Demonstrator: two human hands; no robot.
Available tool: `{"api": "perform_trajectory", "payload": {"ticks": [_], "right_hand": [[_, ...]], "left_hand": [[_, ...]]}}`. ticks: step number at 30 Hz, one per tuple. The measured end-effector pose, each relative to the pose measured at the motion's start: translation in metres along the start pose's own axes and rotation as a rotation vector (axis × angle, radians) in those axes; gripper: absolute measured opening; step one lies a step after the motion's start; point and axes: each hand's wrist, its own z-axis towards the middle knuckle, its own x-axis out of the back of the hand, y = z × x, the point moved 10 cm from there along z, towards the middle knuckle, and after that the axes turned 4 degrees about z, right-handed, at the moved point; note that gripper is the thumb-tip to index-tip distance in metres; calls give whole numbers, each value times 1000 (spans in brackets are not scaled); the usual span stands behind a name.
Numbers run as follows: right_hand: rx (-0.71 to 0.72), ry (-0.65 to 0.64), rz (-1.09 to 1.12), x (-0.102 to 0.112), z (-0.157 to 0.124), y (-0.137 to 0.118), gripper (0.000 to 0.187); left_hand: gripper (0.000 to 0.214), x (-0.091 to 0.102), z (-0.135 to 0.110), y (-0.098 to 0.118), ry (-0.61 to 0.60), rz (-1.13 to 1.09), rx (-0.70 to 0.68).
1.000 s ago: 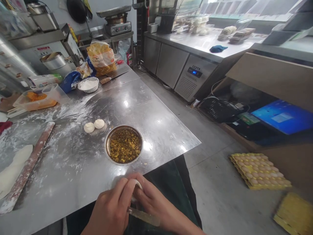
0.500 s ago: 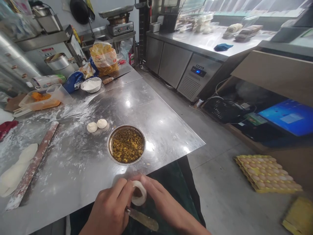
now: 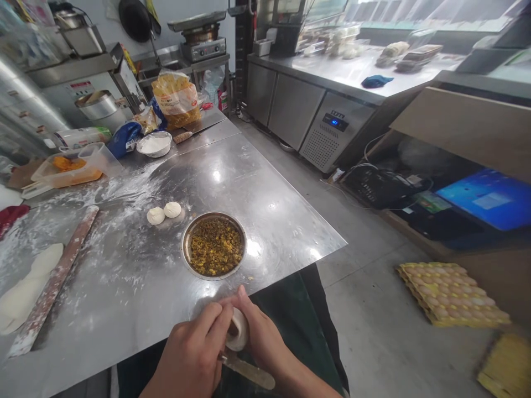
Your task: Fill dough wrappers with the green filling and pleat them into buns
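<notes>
A white round of dough, cupped with a dark opening inside, sits between my two hands at the table's front edge. My left hand is closed, its fingertips pinching the dough's rim. Out of its lower side sticks a flat metal filling spatula, pointing right; its handle is hidden in the hand. My right hand curls around the dough's far and right sides, thumb up. Just beyond stands a steel bowl of chopped green and yellow filling. Two small dough buns lie to its left.
A floury rolling pin and a flat strip of dough lie on the steel table at left. Behind are a bowl of flour and a plastic tub. An egg tray rests on the floor at right.
My hands have turned the dough slightly, so less of its opening shows. My right thumb has risen, and the spatula's tip has shifted a little right and down.
</notes>
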Motion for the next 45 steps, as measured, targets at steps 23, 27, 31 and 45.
{"api": "perform_trajectory", "payload": {"ticks": [23, 27, 31, 45], "right_hand": [[-48, -19, 24, -7, 4, 3, 60], [-30, -8, 27, -9, 5, -1, 74], [-72, -54, 13, -15, 4, 0, 63], [-27, -53, 12, -11, 8, 0, 65]], "left_hand": [[41, 10, -2, -6, 68, -1, 22], [46, 15, -3, -2, 97, 81, -20], [44, 19, -5, -3, 106, 44, -26], [42, 26, -5, 1, 116, 130, -64]]}}
